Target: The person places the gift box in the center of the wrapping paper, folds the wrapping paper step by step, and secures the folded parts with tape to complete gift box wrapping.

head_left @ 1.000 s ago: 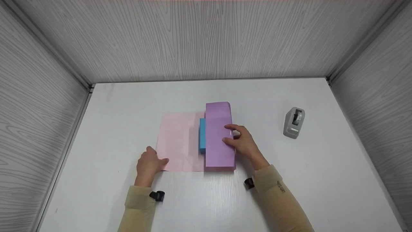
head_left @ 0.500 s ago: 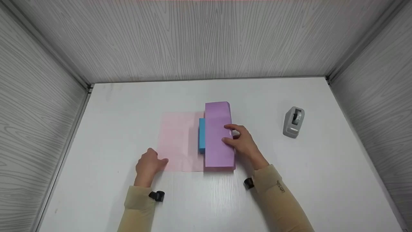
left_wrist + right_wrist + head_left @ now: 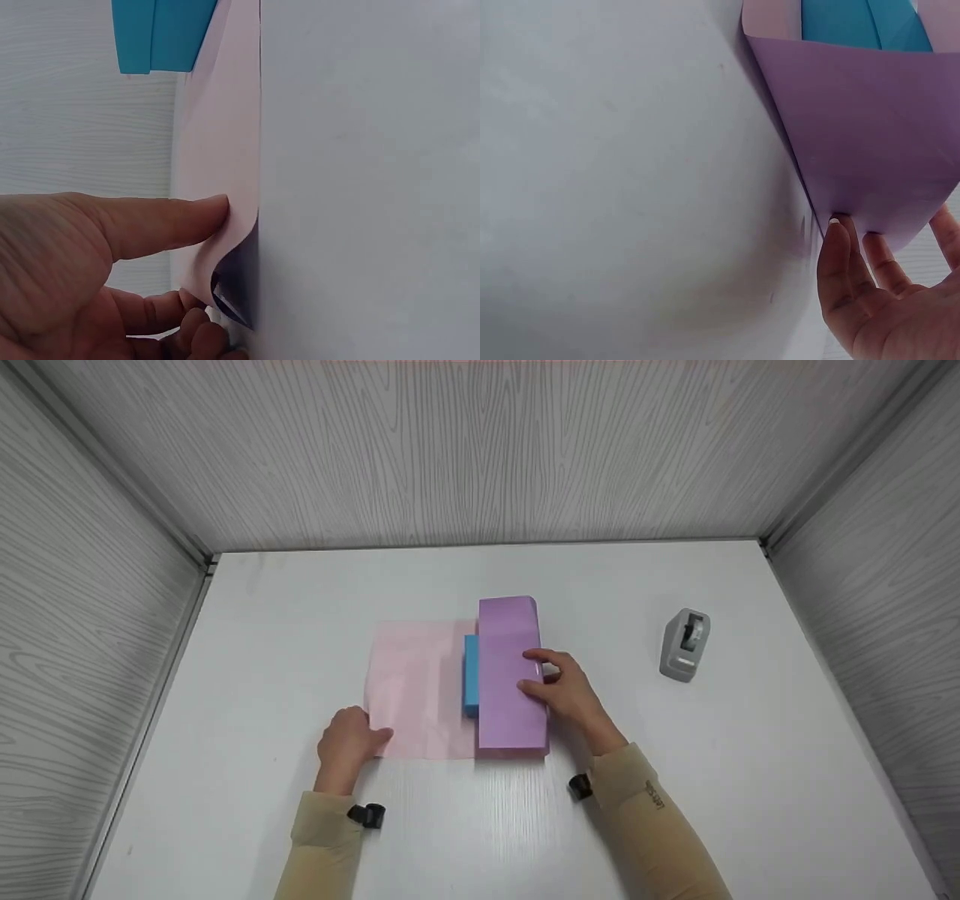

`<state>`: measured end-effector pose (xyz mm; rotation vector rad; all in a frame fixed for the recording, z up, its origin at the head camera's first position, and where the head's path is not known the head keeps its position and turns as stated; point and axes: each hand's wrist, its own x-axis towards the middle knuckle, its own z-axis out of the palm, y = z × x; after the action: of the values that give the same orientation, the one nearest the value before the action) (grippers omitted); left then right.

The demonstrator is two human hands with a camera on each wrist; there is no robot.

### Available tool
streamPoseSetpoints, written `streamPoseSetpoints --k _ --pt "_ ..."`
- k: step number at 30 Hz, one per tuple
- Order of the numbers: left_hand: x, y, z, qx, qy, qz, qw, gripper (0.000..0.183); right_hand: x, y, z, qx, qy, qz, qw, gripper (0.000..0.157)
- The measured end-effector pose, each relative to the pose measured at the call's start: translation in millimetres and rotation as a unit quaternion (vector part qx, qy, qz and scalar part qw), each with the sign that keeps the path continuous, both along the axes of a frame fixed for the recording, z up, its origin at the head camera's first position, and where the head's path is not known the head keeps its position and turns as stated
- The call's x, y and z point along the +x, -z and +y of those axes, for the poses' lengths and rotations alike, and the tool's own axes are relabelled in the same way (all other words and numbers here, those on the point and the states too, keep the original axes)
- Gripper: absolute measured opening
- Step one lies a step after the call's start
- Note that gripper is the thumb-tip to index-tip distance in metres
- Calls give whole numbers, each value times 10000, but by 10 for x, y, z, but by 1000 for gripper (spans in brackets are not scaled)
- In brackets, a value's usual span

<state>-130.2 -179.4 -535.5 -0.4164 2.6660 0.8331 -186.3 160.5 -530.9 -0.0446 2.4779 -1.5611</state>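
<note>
A sheet of wrapping paper (image 3: pixel 409 690), pink on its inner face and purple on the other, lies mid-table. Its right part is folded over a blue box (image 3: pixel 471 675), so the purple side (image 3: pixel 510 682) faces up and most of the box is covered. My right hand (image 3: pixel 570 694) holds this fold at its right edge, with thumb and index finger on top and other fingertips against the side in the right wrist view. At the near left corner my left hand (image 3: pixel 349 742) pinches the paper, thumb on the pink face, and the edge (image 3: pixel 236 281) curls up there.
A grey tape dispenser (image 3: pixel 685 645) stands on the white table (image 3: pixel 750 780) to the right of the paper. Wood-grain panels (image 3: pixel 480 450) enclose the table at the back and both sides.
The paper's left edge has lifted and bowed slightly beside my left hand, whose fingers have drawn in under it. My right hand and the purple fold stay put.
</note>
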Motion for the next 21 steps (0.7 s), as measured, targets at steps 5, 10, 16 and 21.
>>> streamPoseSetpoints --k 5,10,16,21 --pt "-2 10 -21 175 -67 209 9996 39 2 3 4 -38 5 -7 10000 53" --pt "-24 -9 -69 527 -190 308 9980 44 -2 4 3 -31 7 -10 10000 53" --pt "-82 -40 -140 1140 -276 456 9920 44 -4 1 -1 1 -13 2 10000 53" --pt "-120 -69 -164 1690 -600 799 9805 37 0 -1 0 -14 -22 -7 10000 54"
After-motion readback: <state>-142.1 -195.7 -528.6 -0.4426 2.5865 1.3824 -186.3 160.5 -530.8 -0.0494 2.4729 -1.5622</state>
